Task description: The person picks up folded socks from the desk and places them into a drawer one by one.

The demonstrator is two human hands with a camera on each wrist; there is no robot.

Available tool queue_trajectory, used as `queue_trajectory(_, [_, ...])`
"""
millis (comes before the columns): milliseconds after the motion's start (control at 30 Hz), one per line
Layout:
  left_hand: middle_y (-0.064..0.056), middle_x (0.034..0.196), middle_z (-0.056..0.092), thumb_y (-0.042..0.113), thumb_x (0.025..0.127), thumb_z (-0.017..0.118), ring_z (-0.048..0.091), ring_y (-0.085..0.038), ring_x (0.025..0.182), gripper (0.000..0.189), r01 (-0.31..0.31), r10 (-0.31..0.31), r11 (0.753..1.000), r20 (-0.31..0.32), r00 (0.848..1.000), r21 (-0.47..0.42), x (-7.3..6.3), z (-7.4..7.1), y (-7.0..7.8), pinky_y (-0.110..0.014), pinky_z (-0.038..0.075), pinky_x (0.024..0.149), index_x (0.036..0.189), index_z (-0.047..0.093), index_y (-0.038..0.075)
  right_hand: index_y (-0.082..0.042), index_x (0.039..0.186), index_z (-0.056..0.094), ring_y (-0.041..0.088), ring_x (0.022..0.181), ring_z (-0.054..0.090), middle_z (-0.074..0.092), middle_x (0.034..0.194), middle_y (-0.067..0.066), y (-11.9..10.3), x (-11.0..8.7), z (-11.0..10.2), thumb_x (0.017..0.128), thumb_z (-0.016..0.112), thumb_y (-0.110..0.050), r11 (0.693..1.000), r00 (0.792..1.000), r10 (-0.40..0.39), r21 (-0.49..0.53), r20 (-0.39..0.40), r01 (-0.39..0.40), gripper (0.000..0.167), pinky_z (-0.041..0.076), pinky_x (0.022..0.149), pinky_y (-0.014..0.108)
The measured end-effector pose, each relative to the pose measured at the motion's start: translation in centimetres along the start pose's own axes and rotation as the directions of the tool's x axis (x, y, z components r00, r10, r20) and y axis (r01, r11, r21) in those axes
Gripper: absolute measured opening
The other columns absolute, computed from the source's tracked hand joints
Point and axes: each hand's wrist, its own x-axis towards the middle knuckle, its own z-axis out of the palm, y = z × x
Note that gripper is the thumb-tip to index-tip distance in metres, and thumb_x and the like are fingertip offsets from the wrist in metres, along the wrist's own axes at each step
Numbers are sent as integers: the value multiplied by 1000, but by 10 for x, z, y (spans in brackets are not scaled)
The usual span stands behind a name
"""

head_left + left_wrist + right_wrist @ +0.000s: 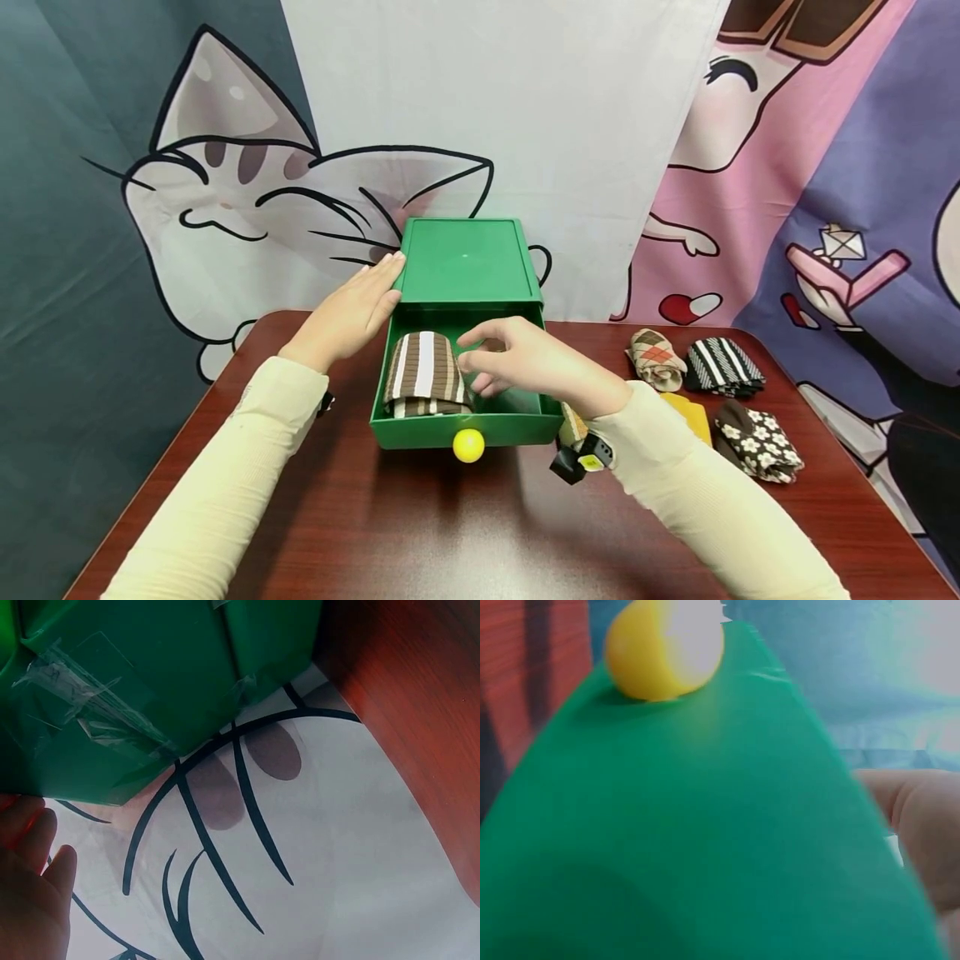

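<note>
A green drawer box (468, 262) stands on the table with its drawer (420, 433) pulled out toward me. A folded pair of brown socks with white stripes (424, 367) lies in the drawer's left side. My left hand (352, 312) rests with straight fingers at the box's upper left edge. Over the drawer, just right of the striped socks, my right hand (517, 358) hovers with loosely bent fingers, thumb and forefinger apart and nothing seen between them. In the right wrist view the drawer front (690, 825) hides most of that hand.
Right of the box lie several folded pairs of socks: argyle (656, 360), black-and-white striped (723, 367), yellow (686, 417) and brown floral (759, 442). A yellow ball knob (468, 446) sticks out from the drawer front. A printed cloth (495, 108) hangs behind the table (330, 517).
</note>
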Motion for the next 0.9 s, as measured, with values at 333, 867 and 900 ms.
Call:
queue_trajectory(333, [-14, 166, 24, 33, 113, 29, 18, -28, 154, 57, 2, -2, 1000, 11, 1000, 5, 0, -1, 1, -42, 11, 128, 160, 23, 1, -1, 127, 67, 36, 91, 73, 75, 107, 13, 5, -38, -21, 102, 63, -12, 946, 933, -325, -44, -151, 323, 28, 62, 82, 35])
queue_trajectory(867, [-15, 166, 24, 31, 113, 29, 18, -29, 154, 56, 3, -3, 1000, 10, 1000, -3, 0, 0, 2, -43, 11, 128, 160, 22, 0, -1, 114, 73, 15, 81, 73, 75, 90, 0, 74, -73, -54, 101, 64, -10, 922, 771, -387, -199, -506, 333, 18, 62, 75, 26])
queue_trajectory(900, [-15, 166, 24, 31, 113, 29, 18, -29, 154, 56, 3, -3, 1000, 9, 1000, -3, 0, 0, 2, -43, 11, 128, 160, 22, 0, -1, 114, 72, 16, 81, 74, 75, 90, 1, 80, -73, -55, 101, 64, -10, 929, 771, -371, -200, -518, 312, 18, 62, 75, 25])
